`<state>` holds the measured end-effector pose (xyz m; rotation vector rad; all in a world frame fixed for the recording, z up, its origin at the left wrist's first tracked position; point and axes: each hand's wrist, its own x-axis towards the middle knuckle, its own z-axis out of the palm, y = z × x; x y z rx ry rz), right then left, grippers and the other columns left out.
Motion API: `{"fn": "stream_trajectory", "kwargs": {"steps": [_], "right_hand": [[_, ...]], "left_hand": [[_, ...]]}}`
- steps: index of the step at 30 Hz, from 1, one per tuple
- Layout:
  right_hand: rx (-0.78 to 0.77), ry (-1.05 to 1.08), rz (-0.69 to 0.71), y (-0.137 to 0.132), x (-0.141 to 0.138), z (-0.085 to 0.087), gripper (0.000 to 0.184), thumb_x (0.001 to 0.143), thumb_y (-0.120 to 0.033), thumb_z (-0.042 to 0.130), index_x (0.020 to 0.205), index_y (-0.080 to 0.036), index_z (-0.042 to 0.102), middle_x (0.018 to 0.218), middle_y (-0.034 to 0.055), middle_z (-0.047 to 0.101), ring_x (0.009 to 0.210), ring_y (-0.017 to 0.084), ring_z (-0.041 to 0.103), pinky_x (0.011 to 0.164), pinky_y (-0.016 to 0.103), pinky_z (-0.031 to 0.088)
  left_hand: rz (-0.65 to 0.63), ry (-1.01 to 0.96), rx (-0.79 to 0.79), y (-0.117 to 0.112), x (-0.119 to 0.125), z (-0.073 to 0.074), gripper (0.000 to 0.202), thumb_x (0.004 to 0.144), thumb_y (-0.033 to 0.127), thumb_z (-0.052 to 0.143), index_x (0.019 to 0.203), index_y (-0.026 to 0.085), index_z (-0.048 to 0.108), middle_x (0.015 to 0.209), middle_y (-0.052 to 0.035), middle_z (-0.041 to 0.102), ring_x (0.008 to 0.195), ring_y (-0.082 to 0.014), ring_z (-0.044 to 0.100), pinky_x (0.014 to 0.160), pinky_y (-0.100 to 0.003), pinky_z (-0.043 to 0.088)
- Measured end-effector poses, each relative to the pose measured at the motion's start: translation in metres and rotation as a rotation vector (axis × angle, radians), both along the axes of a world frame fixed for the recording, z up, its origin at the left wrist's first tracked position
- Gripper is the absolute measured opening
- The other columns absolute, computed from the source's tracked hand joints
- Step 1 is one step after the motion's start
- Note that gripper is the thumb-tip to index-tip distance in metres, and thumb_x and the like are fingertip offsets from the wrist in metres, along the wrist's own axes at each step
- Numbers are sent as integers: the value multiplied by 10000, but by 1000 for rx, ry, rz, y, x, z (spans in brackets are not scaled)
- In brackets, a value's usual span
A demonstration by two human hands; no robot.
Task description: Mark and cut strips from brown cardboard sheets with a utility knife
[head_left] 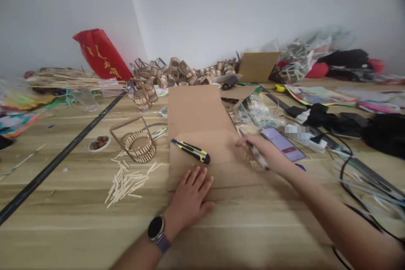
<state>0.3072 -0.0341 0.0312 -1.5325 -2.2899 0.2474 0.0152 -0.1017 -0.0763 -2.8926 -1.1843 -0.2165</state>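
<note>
A long sheet of brown cardboard (196, 109) lies in front of me on the wooden table. My left hand (193, 194), with a watch on its wrist, rests flat on the near part of the cardboard, fingers spread. Just beyond its fingertips lies a black and yellow utility knife (190, 150). Over the cardboard's right edge, my right hand (262, 147) is closed around a pen (260, 158); motion blurs it a little. Left of the cardboard stands a small bamboo basket (139, 147) with a square handle, and thin wooden sticks (125, 185) are scattered near it.
A phone (283, 144) lies right of my right hand, near a power strip (305, 138) and black cables (343, 173). Several small baskets (186, 71) are heaped by the wall. At left are a bowl of brown beads (99, 143) and a red bag (103, 55).
</note>
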Motion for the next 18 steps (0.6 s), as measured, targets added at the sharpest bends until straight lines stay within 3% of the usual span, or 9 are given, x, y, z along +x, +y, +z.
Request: {"fn": "stream_trajectory", "kwargs": {"steps": [2,5,9,13,18], "right_hand": [[-57,97,163,-47,12,-25,181,958,-299,449,911,-225,608,1062,84,738,1035,211,685,858,316,538],[-61,76,147,-80,24,-58,163,936,-306,483,876,-238,619,1077,97,731,1091,245,664,901,376,531],[39,17,88,-77,30,-78,199,923,-248,448,899,-244,646,1130,110,721,1060,261,668,899,426,536],[75,33,136,-69,32,-87,195,927,-258,453,910,-249,647,1077,102,736,1051,256,668,884,415,546],[121,88,163,-68,43,-108,201,941,-306,456,981,-260,648,1134,95,729,1083,255,660,903,425,539]], "left_hand": [[10,-10,-2,-1,1,-1,653,997,615,314,1529,240,362,1610,-100,313,1472,-314,278,1167,-513,253],[14,-6,-26,-2,-1,6,665,992,620,336,1524,223,369,1603,-108,326,1478,-316,269,1168,-510,263],[11,-12,-106,0,-12,30,571,993,537,445,1455,202,470,1534,-107,445,1414,-283,380,1124,-446,354],[86,0,-213,6,-30,56,274,946,278,613,1203,205,676,1228,-71,664,1122,-247,590,955,-377,473],[106,-18,-318,11,-40,67,254,894,215,671,1146,196,699,1078,-52,660,1027,-217,605,872,-330,487]]}}
